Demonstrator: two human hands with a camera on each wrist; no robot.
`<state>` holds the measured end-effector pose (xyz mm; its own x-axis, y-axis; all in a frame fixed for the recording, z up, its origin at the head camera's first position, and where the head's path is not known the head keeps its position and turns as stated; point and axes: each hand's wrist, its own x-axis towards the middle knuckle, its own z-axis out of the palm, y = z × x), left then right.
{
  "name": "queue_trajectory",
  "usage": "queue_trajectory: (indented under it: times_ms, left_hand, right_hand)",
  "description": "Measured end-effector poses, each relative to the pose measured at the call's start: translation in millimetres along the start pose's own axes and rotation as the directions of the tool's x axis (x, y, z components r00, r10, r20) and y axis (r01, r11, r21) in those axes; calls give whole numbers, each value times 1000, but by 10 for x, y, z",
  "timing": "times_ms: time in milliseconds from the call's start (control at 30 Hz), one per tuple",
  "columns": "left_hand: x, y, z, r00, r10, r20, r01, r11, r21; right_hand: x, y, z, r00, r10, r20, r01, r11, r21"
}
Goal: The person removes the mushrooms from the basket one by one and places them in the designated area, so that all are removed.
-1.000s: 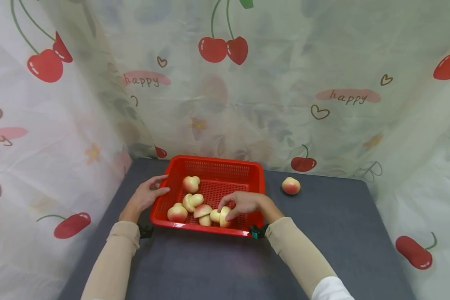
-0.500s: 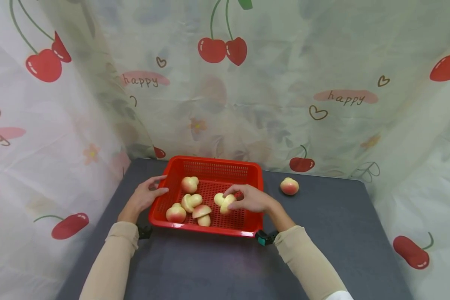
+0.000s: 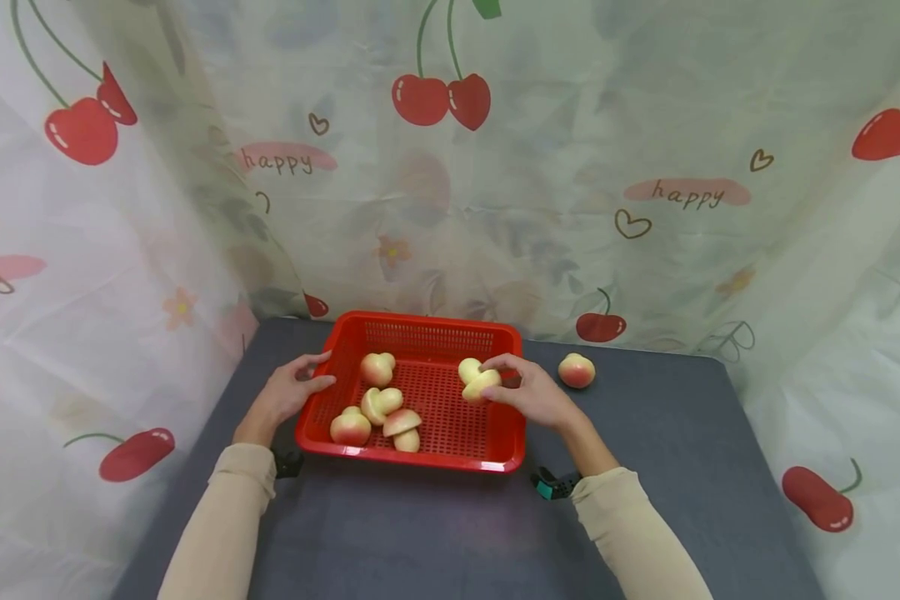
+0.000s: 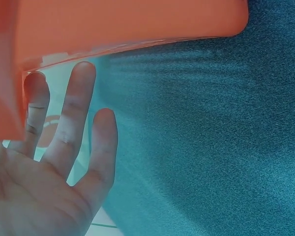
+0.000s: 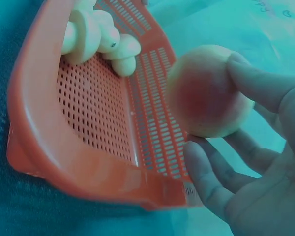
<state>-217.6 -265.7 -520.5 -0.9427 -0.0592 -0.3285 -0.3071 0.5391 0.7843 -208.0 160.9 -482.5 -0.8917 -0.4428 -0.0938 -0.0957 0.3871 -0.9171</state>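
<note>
My right hand (image 3: 528, 392) pinches a toy mushroom (image 3: 482, 386) between thumb and fingers, above the right part of the red basket (image 3: 412, 461). Its rounded, pink-flushed cap (image 5: 206, 93) faces the right wrist camera. At the basket's left rim rests my left hand (image 3: 288, 392), thumb over the edge; in the left wrist view its fingers (image 4: 104, 142) lie fairly straight by the outer wall, the thumb hidden. Several mushrooms lie in the basket: one at the back left (image 3: 378, 368), the others along the front left, including a pink-capped mushroom (image 3: 402, 427).
Another mushroom (image 3: 576, 371) sits on the dark grey tabletop (image 3: 667, 450), right of the basket. Behind and at both sides hangs a pale curtain (image 3: 540, 125) printed with cherries. A dark band (image 3: 557, 485) is on the right wrist.
My right hand has lifted the mushroom from the basket's front and carried it right and back. The left hand stays on the rim, and the other mushrooms keep their places.
</note>
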Motion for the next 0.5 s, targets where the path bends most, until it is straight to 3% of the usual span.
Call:
queue_trajectory:
  times_ms: [267,500]
  left_hand:
    - [27,8,-4,1000,16,14,-16,1000,16]
    - [15,-15,-49,998,40,57,-39,999,-9]
  right_hand:
    - [-108,109,-113,993,39,-111,-33,998,57]
    - [-172,167,-213,988,77,-133,-70,996,57]
